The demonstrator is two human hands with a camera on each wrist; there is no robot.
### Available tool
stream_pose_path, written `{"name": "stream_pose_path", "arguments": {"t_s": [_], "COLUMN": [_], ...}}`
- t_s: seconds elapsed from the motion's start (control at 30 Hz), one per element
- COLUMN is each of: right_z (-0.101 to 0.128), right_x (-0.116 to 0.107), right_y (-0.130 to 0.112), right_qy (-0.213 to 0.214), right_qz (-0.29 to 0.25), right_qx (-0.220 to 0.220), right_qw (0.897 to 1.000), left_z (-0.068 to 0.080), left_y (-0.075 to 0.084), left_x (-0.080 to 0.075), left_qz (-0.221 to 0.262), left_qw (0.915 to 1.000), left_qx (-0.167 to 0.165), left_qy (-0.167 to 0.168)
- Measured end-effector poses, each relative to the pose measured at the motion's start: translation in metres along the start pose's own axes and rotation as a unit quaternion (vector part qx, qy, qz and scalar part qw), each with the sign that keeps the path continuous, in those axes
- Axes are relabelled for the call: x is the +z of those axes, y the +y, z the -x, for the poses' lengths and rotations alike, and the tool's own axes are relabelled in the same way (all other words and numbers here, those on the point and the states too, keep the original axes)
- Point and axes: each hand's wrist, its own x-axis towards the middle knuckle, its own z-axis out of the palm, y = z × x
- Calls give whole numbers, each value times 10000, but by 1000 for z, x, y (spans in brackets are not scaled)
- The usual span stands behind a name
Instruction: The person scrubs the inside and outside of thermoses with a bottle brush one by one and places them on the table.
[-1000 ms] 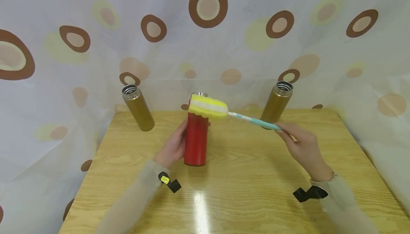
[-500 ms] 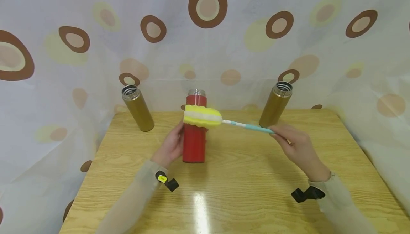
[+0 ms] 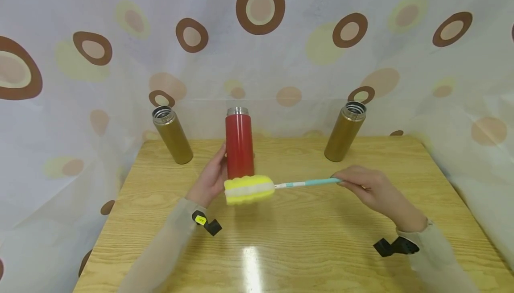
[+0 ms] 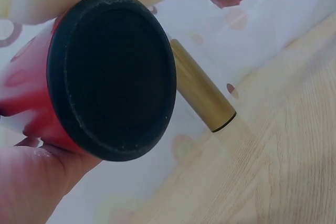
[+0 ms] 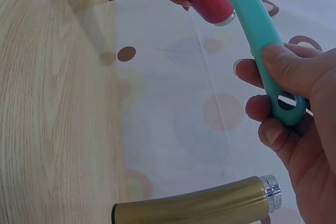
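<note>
My left hand grips a red thermos flask from its left side, the bare steel neck pointing up. Its black base faces the left wrist view, lifted off the table. In my right hand is a bottle brush, its teal handle pinched between thumb and fingers near the end with the hanging hole. The brush lies nearly level, and its yellow and white sponge head overlaps the lower end of the flask in the head view, hiding that end.
Two gold flasks without lids stand at the back of the wooden table: one gold flask on the left, the other gold flask on the right. A patterned sheet hangs behind and at both sides.
The sponge head has moved down along the flask from near its neck to its lower end. The red flask has shifted slightly up and left with my left hand.
</note>
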Motion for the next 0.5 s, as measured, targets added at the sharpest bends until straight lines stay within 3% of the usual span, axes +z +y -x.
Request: {"name": "stream_pose_path", "arguments": {"t_s": [0.27, 0.5], "right_z": [5, 1], "right_x": [0, 1], "right_y": [10, 7], "right_qy": [460, 937], "right_qz": [-183, 375], "right_qx": [68, 507], "right_qw": [9987, 9936], "left_z": [0, 1], "left_y": [-2, -13], "left_x": [-2, 2], "left_qz": [-39, -71], "left_qw": [9998, 9991], "left_qx": [-15, -343], "left_qy": [-175, 250]}}
